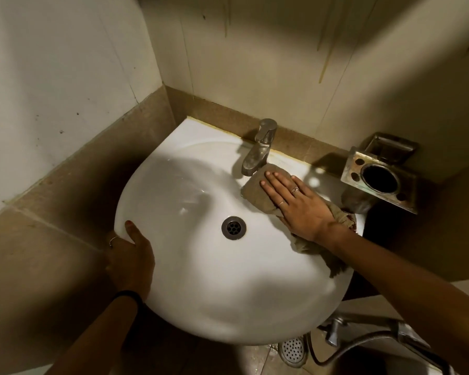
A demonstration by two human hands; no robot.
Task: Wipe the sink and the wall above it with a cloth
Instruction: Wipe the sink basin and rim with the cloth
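A white round sink point(201, 280) fills the middle of the view, with a dark metal drain point(233, 227) near its centre. A brownish cloth point(257, 192) lies on the sink's right rim, just below the steel tap point(260, 150). My right hand point(298, 204) lies flat on the cloth with the fingers stretched toward the tap, pressing it down. The cloth's tail trails out under my wrist. My left hand point(130, 255) grips the sink's left rim, thumb on top. The tiled wall point(268, 58) above the sink has dark streaks running down it.
A metal toothbrush and cup holder point(379, 180) sticks out from the wall right of the sink. A brown tile band point(73, 185) runs along the left wall. Below the sink are a floor drain point(293, 350) and a spray hose point(363, 345).
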